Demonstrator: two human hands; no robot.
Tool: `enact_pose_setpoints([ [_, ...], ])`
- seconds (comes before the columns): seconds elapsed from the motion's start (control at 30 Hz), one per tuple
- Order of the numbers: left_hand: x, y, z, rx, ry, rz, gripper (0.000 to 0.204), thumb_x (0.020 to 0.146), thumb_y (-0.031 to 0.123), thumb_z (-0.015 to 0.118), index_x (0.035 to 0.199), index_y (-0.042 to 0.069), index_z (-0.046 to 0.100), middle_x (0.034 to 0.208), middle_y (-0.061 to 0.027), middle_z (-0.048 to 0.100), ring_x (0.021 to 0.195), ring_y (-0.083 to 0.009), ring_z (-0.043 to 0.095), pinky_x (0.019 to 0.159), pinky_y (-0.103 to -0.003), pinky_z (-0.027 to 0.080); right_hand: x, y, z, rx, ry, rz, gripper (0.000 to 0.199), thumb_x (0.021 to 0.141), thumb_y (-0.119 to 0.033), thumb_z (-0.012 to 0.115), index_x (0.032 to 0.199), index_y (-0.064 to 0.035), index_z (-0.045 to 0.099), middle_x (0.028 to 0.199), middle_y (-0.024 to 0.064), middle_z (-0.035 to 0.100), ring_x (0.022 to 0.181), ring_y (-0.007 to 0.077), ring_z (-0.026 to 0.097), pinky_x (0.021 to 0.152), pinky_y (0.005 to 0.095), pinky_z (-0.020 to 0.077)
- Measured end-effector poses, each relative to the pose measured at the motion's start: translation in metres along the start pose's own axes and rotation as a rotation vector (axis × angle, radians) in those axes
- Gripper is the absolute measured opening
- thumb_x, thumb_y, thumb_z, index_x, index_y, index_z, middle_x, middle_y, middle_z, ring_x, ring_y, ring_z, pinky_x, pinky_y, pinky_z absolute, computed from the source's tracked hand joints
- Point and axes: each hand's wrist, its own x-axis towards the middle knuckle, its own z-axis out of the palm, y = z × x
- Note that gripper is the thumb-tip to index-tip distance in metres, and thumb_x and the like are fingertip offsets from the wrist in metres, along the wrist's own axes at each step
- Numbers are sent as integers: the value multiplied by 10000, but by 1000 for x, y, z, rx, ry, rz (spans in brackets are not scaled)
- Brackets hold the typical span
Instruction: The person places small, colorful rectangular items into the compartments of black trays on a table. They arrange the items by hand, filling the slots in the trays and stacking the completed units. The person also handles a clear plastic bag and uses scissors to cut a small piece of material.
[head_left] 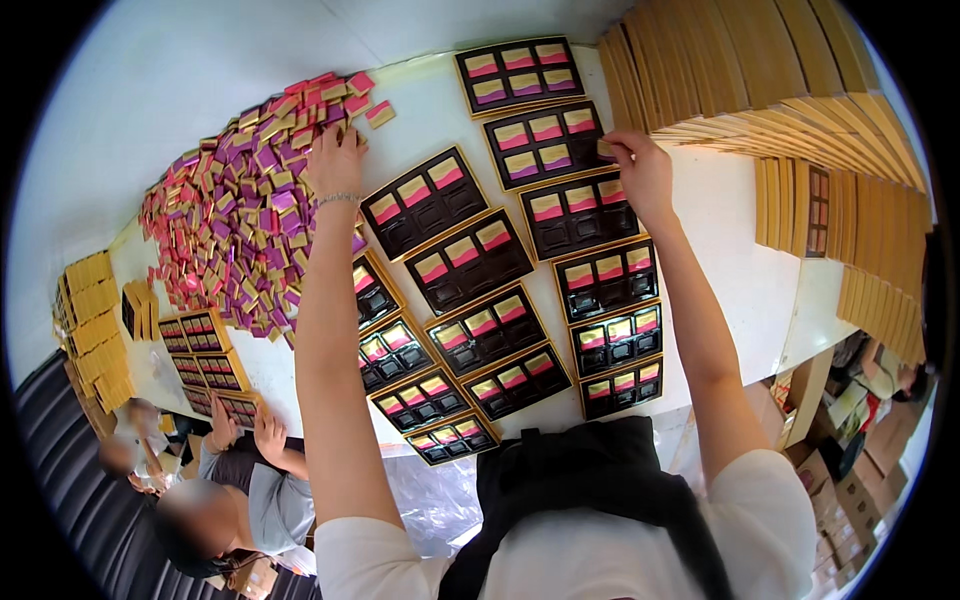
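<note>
Hands apart over a white worktop (pixel 710 290), a person works between a heap of sweet-sized packets and rows of trays. At about 10:30, the left hand (pixel 337 165) reaches fingers-down onto the right edge of the heap; whether it grips a packet cannot be told. At 2 o'clock, the right hand (pixel 643 172) pinches a small wrapped piece (pixel 605 149) between thumb and finger at the right end of the second tray (pixel 540 146), which shows three pink-and-gold packets above two purple-and-gold ones.

Farthest left, at 9 o'clock, gold boxes (pixel 92 310) stand in stacks. At 8 o'clock, a co-worker (pixel 280 510) in a grey top has both hands at a group of filled trays (pixel 208 345). The heap (pixel 235 215) of pink, purple and gold packets spreads across 10 o'clock. From 11 down to 6 o'clock run slanted dark trays (pixel 468 262) with gold edges, a pink-and-gold row of three across their upper compartments; the person's left arm hides some. At 12 o'clock lies the top tray (pixel 519 76), both rows filled. Tan boxes (pixel 760 60) stand packed in long rows at 2 o'clock.
</note>
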Motion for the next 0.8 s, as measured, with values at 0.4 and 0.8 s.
enact_pose_setpoints([
  [0.4, 15, -11, -16, -411, -27, -356, 247, 826, 105, 629, 1062, 44, 667, 925, -130, 704, 811, -278, 679, 772, -371, 534, -5, 8, 15, -171, -44, -253, 251, 813, 18, 584, 1016, -88, 686, 1235, 81, 594, 1037, 313, 572, 877, 392, 483],
  [0.8, -5, 2, -18, -1421, -270, -705, 356, 854, -1, 656, 1177, -89, 536, 971, -101, 631, 836, -184, 662, 767, -307, 608, -32, -8, 14, -576, -236, -339, 370, 893, -223, 580, 1217, -45, 579, 1352, 57, 526, 1312, 223, 425, 1098, 502, 285],
])
